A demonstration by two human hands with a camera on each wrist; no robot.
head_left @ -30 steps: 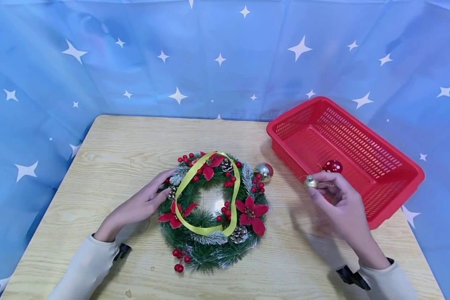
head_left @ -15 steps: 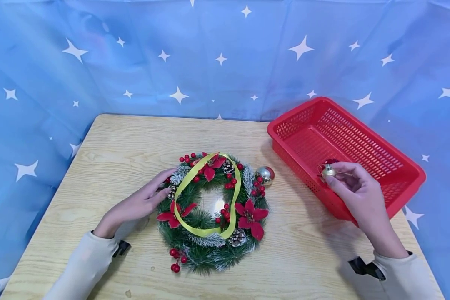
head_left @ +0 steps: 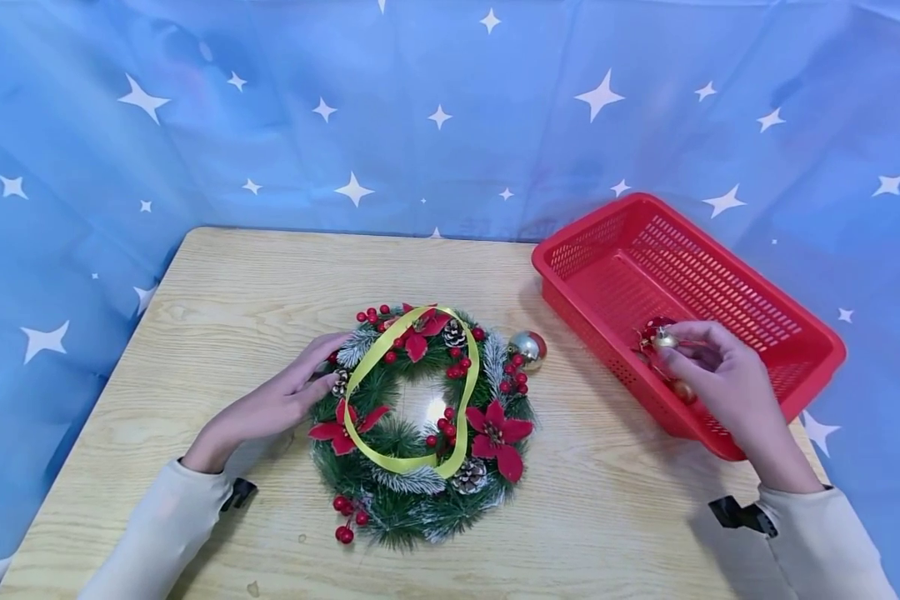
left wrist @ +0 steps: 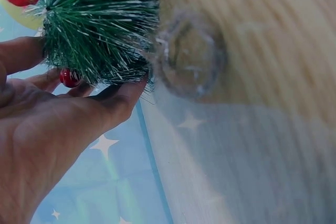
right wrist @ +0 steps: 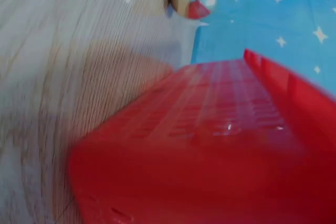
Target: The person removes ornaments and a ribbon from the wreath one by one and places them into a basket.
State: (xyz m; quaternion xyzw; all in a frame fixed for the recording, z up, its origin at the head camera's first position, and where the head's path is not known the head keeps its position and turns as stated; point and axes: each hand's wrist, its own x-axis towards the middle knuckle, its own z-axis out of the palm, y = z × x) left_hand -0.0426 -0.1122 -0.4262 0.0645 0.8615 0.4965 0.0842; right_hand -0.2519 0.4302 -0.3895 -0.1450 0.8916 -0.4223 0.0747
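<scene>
A green Christmas wreath (head_left: 412, 508) with red flowers, berries, pinecones and a yellow ribbon (head_left: 371, 367) lies on the table. My left hand (head_left: 281, 400) holds its left side, the thumb by a small pinecone; the left wrist view shows its green needles (left wrist: 100, 30) between thumb and fingers. My right hand (head_left: 723, 379) pinches a small gold bauble (head_left: 666, 338) over the near side of the red basket (head_left: 570, 300). Partly hidden behind that bauble is a red one (head_left: 654, 325); another gold bauble (head_left: 682, 392) shows below the fingers. The right wrist view does not show the hand.
A larger silver, gold and red bauble (head_left: 528, 347) rests against the wreath's right side, also seen in the right wrist view. The basket stands at the table's right edge. A blue cloth (head_left: 420, 108) with white stars hangs behind the table.
My right hand has moved right and slightly back with the small gold bauble, from the basket's near wall to over its inside. My left hand has stayed on the wreath.
</scene>
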